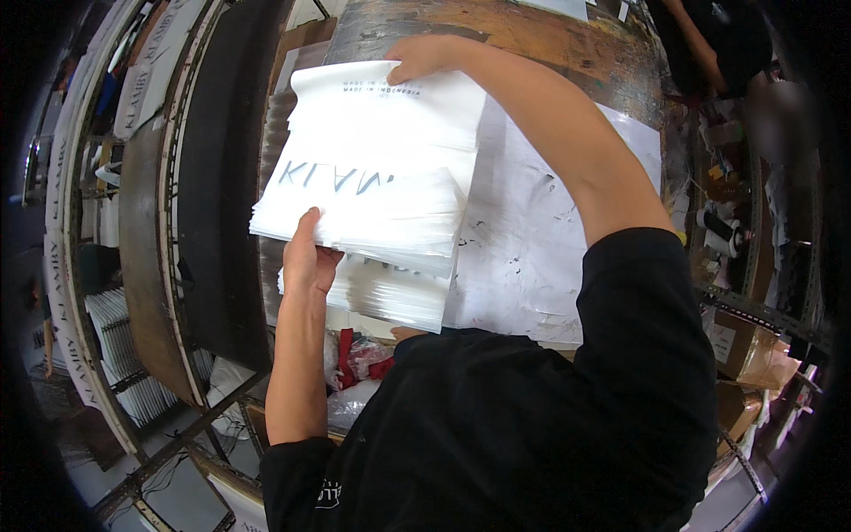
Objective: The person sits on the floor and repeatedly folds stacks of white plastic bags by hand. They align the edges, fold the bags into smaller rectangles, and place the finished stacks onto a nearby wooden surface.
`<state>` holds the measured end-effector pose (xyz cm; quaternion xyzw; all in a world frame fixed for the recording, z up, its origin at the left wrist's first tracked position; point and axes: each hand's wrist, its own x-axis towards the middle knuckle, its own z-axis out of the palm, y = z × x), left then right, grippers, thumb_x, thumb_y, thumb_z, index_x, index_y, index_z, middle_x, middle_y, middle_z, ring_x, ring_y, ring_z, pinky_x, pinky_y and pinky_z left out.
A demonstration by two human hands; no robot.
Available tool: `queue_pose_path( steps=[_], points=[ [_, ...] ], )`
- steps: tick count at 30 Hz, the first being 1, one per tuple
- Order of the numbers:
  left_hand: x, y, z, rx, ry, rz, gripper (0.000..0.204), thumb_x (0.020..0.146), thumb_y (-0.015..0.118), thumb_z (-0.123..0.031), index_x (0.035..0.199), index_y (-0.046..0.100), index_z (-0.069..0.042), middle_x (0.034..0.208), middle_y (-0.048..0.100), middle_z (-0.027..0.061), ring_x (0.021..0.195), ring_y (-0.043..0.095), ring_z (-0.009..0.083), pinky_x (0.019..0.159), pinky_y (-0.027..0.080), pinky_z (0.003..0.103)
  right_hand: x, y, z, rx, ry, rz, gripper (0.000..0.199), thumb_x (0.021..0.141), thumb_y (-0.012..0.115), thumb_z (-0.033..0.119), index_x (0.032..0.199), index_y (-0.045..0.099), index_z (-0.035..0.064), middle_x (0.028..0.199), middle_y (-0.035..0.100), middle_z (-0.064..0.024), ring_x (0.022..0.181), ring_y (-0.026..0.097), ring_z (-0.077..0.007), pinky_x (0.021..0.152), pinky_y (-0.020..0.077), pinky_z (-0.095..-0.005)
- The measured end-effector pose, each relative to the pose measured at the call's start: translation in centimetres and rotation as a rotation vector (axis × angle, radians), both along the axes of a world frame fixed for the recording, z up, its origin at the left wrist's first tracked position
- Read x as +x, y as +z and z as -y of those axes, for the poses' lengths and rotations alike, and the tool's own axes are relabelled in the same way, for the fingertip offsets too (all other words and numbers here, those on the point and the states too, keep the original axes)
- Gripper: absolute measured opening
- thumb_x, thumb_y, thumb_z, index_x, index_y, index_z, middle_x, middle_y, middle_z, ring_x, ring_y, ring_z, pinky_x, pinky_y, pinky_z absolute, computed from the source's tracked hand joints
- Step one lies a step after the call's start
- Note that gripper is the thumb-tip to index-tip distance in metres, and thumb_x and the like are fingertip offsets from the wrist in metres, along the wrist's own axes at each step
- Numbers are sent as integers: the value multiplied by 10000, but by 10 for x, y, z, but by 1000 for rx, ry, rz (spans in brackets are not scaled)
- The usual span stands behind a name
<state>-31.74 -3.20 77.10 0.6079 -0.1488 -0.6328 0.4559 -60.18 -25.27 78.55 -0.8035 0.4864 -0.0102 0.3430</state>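
A thick stack of white, glossy printed plastic sheets (372,133), perhaps bags, lies fanned in front of me with its layers stepped. My left hand (310,257) grips its near edge, thumb on top and fingers curled underneath. Reaching over from the right, my right hand (421,60) pinches the far edge, its thumb on the printed face and the other fingers mostly hidden. Under the near edge sits another pile of similar white sheets (390,293), partly covered by the upper stack. Grey-blue lettering shows on both.
The worn brown tabletop (496,27) carries a large smudged white sheet (523,222) to the right. Long dark boards (213,177) and metal racks line the left. Cardboard boxes (745,350) and shelves stand at right. Another person's arm (696,40) shows at the far right.
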Motion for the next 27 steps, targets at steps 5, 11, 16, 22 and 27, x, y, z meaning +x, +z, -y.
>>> queue_pose_path(
  steps=[5, 11, 16, 22, 27],
  points=[
    [2, -1, 3, 49, 14, 33, 374, 905, 636, -246, 1190, 566, -13, 1091, 630, 110, 942, 628, 226, 807, 507, 395, 14, -5, 11, -39, 18, -24, 482, 874, 650, 304, 1276, 613, 40, 1226, 641, -175, 1117, 615, -308, 941, 488, -414],
    [-3, 4, 3, 93, 42, 76, 391, 905, 637, -249, 1200, 556, -5, 1084, 629, 114, 931, 627, 229, 804, 508, 403, 23, 0, 16, 71, 21, -14, 464, 873, 664, 270, 1280, 615, 53, 1211, 651, -169, 1098, 625, -297, 931, 493, -404],
    [-2, 4, 1, 95, 44, 71, 411, 911, 640, -253, 1213, 545, 9, 1103, 630, 127, 956, 633, 243, 822, 523, 419, 26, -6, 20, 91, 15, -17, 460, 867, 671, 264, 1271, 619, 49, 1211, 654, -158, 1064, 641, -286, 888, 513, -400],
    [-1, 7, 3, 114, 25, 125, 438, 912, 641, -253, 1223, 530, 35, 1114, 626, 141, 960, 638, 254, 820, 530, 423, 21, -4, 17, 153, 34, 35, 477, 871, 654, 281, 1285, 605, 51, 1201, 656, -152, 1062, 640, -285, 837, 531, -418],
    [-3, 8, 2, 129, 46, 133, 456, 910, 640, -250, 1230, 525, 53, 1114, 621, 153, 946, 641, 263, 816, 528, 427, 24, -8, 19, 136, 24, 4, 506, 863, 658, 297, 1305, 592, 60, 1231, 638, -160, 1084, 631, -303, 850, 529, -427]
  ],
)
